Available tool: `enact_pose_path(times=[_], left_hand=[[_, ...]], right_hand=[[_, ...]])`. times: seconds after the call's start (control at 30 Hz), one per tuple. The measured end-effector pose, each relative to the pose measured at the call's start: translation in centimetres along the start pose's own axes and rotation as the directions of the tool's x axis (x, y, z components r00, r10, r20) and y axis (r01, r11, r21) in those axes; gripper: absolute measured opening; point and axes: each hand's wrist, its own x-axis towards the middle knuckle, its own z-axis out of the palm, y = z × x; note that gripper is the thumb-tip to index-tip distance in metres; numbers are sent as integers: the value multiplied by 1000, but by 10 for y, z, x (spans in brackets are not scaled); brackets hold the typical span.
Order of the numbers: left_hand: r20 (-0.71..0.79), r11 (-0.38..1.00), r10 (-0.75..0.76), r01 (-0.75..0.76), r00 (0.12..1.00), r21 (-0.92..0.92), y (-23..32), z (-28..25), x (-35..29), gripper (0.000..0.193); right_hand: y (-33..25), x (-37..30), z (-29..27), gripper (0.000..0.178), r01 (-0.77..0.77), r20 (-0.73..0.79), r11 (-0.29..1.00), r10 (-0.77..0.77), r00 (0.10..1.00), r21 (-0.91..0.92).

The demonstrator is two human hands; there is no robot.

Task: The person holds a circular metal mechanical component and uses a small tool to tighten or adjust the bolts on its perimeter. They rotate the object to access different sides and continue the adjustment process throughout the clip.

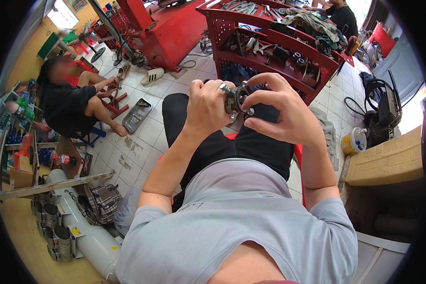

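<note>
At far left, a seated co-worker (pixel 64 105) is observed; a metal tray (pixel 130 126) is set on the tiled floor (pixel 149 142) nearby. Above the lap (pixel 270 149), a round metal part (pixel 230 102) with bolts is gripped by the left hand (pixel 206 108), fingers closed. At its right, the right hand's (pixel 285 111) fingers are curved, parted; whether it is gripped there cannot be told.

The metal part (pixel 234 100) is silver and black, the shirt (pixel 241 213) grey, cart (pixel 220 40) red, bag (pixel 104 201) plaid.
</note>
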Motion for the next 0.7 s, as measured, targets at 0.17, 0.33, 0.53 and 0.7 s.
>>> enact_pose_path(times=[0.17,0.33,0.53,0.7], left_hand=[[7,1000,-4,3,1000,5,2,-1,0,32],[-4,1000,6,-6,1000,13,0,0,1,33],[-43,999,42,-43,998,-20,2,0,2,28],[16,1000,-3,3,1000,-6,1,0,0,34]], right_hand=[[2,-2,4,30,-51,-48,993,46,998,-107],[-2,1,-3,33,-54,63,998,53,997,24],[-1,-1,1,31,30,67,995,-37,997,97],[2,-1,5,27,-16,-33,995,13,999,-96]])
